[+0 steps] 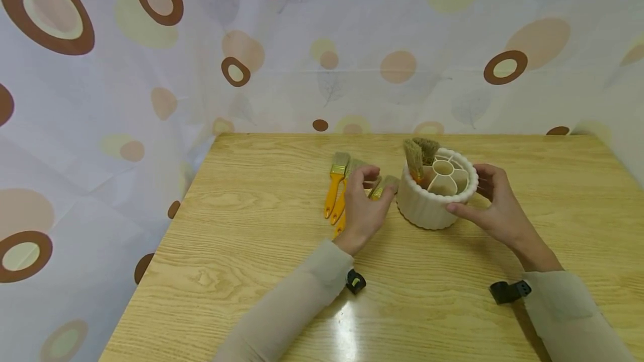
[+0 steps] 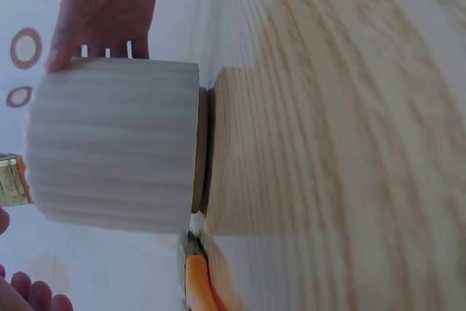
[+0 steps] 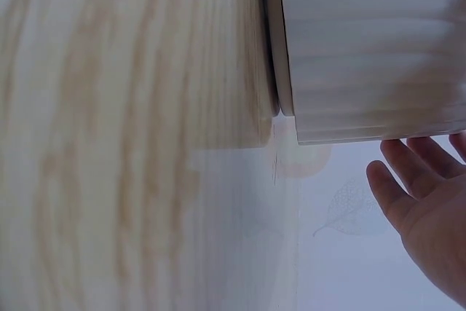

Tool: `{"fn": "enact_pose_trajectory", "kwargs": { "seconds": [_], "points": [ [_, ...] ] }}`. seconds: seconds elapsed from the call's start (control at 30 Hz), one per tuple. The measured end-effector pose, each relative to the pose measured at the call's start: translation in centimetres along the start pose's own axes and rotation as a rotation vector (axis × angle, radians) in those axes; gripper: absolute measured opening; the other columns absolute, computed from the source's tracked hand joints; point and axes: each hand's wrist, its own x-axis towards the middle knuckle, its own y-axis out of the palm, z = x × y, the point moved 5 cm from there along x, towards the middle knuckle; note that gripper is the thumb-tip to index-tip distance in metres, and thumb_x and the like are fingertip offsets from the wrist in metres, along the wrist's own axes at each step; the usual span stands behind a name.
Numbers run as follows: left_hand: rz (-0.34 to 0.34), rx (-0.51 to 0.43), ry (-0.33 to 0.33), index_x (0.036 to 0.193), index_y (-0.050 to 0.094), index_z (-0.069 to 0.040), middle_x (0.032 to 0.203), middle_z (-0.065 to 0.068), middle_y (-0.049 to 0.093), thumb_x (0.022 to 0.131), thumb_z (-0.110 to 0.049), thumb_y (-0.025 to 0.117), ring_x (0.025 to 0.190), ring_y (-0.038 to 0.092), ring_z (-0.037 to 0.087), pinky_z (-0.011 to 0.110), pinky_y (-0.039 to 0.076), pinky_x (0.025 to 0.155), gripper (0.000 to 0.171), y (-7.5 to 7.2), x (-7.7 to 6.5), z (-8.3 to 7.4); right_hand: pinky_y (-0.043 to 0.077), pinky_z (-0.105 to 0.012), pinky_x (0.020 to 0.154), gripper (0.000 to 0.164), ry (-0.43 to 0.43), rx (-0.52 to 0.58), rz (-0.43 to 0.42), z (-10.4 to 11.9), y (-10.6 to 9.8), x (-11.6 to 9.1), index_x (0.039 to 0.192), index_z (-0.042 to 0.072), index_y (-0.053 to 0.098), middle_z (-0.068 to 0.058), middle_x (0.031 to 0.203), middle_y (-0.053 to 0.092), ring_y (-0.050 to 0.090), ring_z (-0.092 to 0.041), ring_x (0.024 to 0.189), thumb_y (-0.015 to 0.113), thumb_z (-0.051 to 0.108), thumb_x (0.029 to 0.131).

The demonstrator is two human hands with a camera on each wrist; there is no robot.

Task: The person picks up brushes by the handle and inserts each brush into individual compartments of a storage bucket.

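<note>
A cream, fluted round holder [image 1: 427, 208] with several compartments stands on the table, two paintbrushes upright in its left side. My right hand [image 1: 503, 214] holds the holder's right side, thumb at the front rim and fingers round the far side. In the right wrist view those fingers [image 3: 415, 165] meet the holder's wall. My left hand [image 1: 364, 205] hovers over loose paintbrushes left of the holder, thumb and fingers apart, nothing gripped between them. One brush's bristles [image 1: 389, 183] show beside its thumb. Part of the brush pile is hidden under this hand.
Flat paintbrushes with orange handles [image 1: 332, 194] lie fanned on the wooden table [image 1: 251, 272], left of my left hand. A patterned cloth [image 1: 362, 88] hangs along the table's back and left sides. Dark wrist straps [image 1: 508, 292] stick out from both sleeves.
</note>
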Motion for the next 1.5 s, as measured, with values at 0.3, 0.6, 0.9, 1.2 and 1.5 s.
{"fn": "enact_pose_trajectory", "kwargs": {
  "seconds": [0.3,0.6,0.9,1.2,1.5],
  "points": [
    [0.019,0.042,0.015,0.112,0.055,-0.003,0.108,0.011,0.055,0.084,-0.004,0.07,0.098,0.054,0.026,0.037,0.048,0.083,0.032,-1.0,0.0,0.6,0.03,-0.045,0.102,0.092,0.014,0.009,0.002,-0.1,0.1,0.0,0.145,0.007,0.017,-0.011,0.139,0.028,0.035,-0.035,0.126,0.078,0.005,0.077],
    [0.024,0.027,0.034,0.111,0.054,-0.002,0.107,0.015,0.055,0.085,-0.006,0.069,0.097,0.054,0.029,0.042,0.048,0.081,0.031,-1.3,0.0,1.0,0.028,-0.057,0.101,0.094,0.012,0.015,0.006,0.0,0.1,-0.1,0.146,0.009,0.015,-0.016,0.141,0.026,0.033,-0.041,0.127,0.079,0.008,0.078],
    [0.02,0.043,0.013,0.111,0.055,-0.004,0.106,0.012,0.054,0.084,-0.005,0.069,0.097,0.053,0.029,0.044,0.047,0.08,0.031,-1.9,-0.1,1.7,0.029,-0.06,0.098,0.098,0.008,0.015,0.025,0.3,0.0,-0.2,0.152,0.018,0.016,-0.015,0.146,0.027,0.033,-0.041,0.128,0.079,0.011,0.078],
    [0.03,0.066,0.007,0.111,0.055,-0.002,0.104,0.01,0.053,0.084,-0.005,0.068,0.094,0.053,0.033,0.047,0.049,0.081,0.03,-2.8,0.1,1.9,0.031,-0.047,0.1,0.096,-0.009,-0.005,0.021,0.2,-0.1,-0.2,0.151,0.02,0.019,-0.011,0.145,0.03,0.035,-0.037,0.128,0.08,0.011,0.077],
    [0.046,0.108,0.012,0.111,0.056,-0.002,0.102,0.01,0.053,0.082,-0.005,0.07,0.093,0.055,0.032,0.042,0.049,0.08,0.032,-3.4,0.4,1.9,0.032,-0.031,0.097,0.094,-0.025,-0.006,0.006,0.0,-0.1,-0.2,0.149,0.019,0.023,-0.008,0.143,0.032,0.037,-0.033,0.126,0.08,0.008,0.076]
  ]
}}
